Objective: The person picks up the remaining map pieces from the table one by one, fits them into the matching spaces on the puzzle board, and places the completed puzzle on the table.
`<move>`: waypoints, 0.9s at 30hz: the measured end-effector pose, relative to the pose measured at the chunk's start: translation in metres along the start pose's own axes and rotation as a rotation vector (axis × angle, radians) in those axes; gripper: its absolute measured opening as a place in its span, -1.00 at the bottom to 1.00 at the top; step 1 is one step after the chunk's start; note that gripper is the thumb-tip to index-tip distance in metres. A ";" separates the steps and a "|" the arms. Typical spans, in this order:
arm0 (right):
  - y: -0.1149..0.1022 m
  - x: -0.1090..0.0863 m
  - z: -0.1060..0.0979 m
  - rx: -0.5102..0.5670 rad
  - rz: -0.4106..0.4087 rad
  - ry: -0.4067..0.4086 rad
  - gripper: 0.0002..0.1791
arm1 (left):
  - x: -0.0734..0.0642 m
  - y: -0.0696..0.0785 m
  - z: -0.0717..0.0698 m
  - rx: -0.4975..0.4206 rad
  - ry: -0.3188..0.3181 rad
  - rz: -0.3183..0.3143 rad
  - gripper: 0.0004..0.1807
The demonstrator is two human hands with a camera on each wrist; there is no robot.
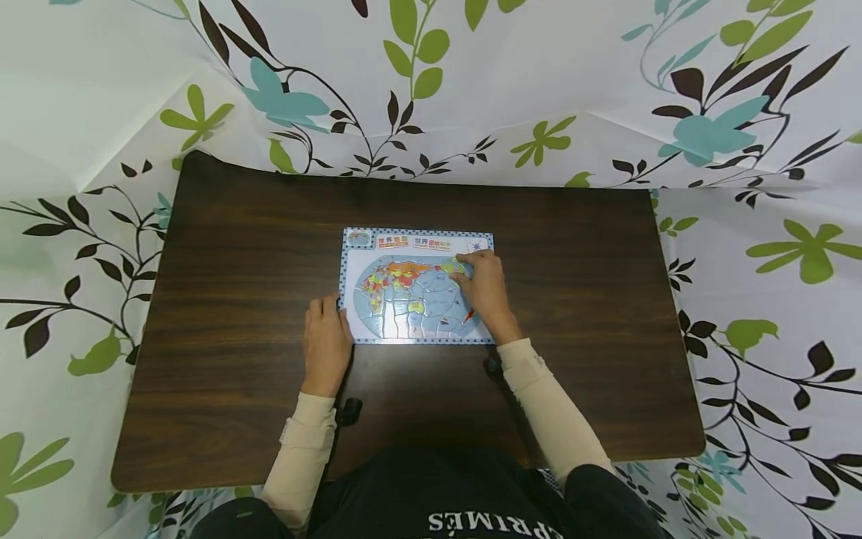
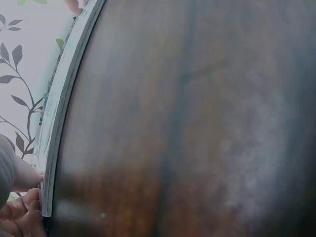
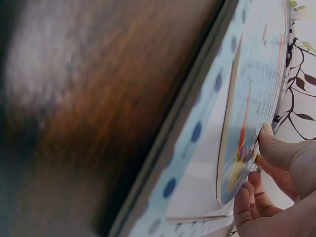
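A world map jigsaw puzzle (image 1: 431, 296) lies on the table, its pale blue map inside a white board with a dotted blue border. My left hand (image 1: 325, 340) holds the board at its left edge; in the left wrist view the thumb (image 2: 27, 177) meets the board's rim, with curled fingers beside it. Over the map's upper right, my right hand (image 1: 485, 288) has thumb and forefinger at either side of a green-patterned puzzle piece (image 1: 453, 267). From the right wrist view, these fingertips are right at the map's surface, and the remaining fingers (image 3: 256, 197) curl by the board.
The dark brown wooden table (image 1: 249, 247) extends around the board on all sides. Behind and beside it hangs a white cloth (image 1: 539, 90) printed with leaves and flowers. Beige sleeves (image 1: 555, 404) cover the forearms, and dark wrist-camera parts (image 1: 349, 412) sit beneath the wrists.
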State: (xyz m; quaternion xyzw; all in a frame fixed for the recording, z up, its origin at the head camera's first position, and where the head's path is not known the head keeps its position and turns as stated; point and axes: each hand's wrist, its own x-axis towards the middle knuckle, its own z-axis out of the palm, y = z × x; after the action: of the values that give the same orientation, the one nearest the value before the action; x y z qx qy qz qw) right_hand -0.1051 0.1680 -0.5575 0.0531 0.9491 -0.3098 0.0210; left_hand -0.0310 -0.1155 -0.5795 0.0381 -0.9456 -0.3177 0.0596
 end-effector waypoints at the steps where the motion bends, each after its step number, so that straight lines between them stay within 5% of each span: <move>1: -0.001 0.000 0.000 0.004 -0.004 -0.001 -0.55 | 0.000 -0.001 0.000 0.003 0.003 -0.001 -0.69; 11: 0.003 0.003 -0.011 0.085 -0.057 -0.054 -0.60 | -0.002 0.000 0.000 0.015 0.006 0.009 -0.68; 21: 0.016 -0.011 -0.042 0.144 0.088 -0.036 -0.50 | -0.001 0.002 -0.001 0.006 0.001 0.015 -0.70; 27: 0.020 -0.034 -0.047 0.318 0.155 -0.085 -0.44 | -0.001 0.000 -0.001 0.003 0.003 0.008 -0.69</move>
State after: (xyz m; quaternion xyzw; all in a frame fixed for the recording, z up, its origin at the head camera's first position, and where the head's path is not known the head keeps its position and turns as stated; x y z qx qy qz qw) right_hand -0.0692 0.2094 -0.5287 0.1155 0.8796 -0.4552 0.0760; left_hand -0.0295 -0.1158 -0.5788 0.0350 -0.9461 -0.3160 0.0622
